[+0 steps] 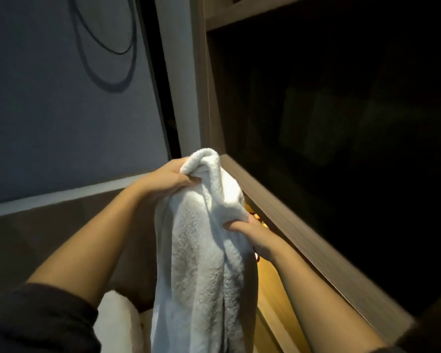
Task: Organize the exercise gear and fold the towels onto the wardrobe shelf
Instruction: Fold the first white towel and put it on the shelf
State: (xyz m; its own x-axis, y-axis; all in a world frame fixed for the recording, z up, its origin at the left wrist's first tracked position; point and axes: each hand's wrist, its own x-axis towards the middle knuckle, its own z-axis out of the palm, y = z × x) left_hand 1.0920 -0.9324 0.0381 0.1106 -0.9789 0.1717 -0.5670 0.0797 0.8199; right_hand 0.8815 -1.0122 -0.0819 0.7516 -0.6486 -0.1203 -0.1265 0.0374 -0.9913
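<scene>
Towel (201, 263), white and fluffy, hangs lengthwise in the air between the two forearms. It is in front of the wardrobe (201, 98) and just left of the wooden shelf edge (298, 225), not lying on it. Its top end is bunched into a hump, and the left hand (169, 178) grips that hump with fingers curled into the folds. The right hand (252, 234) sits lower on the towel's right side, thumb on the front and fingers wrapped behind, clamped on a fold of the cloth. Whether this hand touches the shelf front cannot be told. The rest of the towel drops out of the bottom of the view.

Warm yellow light glows under the shelf beside the right wrist. Above the shelf the wardrobe is dark, and nothing inside can be made out. To the left stands a grey wall (61, 128) with a black cable (112, 50) looped on it. Low on the left, more white cloth (120, 324) shows under the left forearm, next to a dark sleeve (36, 319).
</scene>
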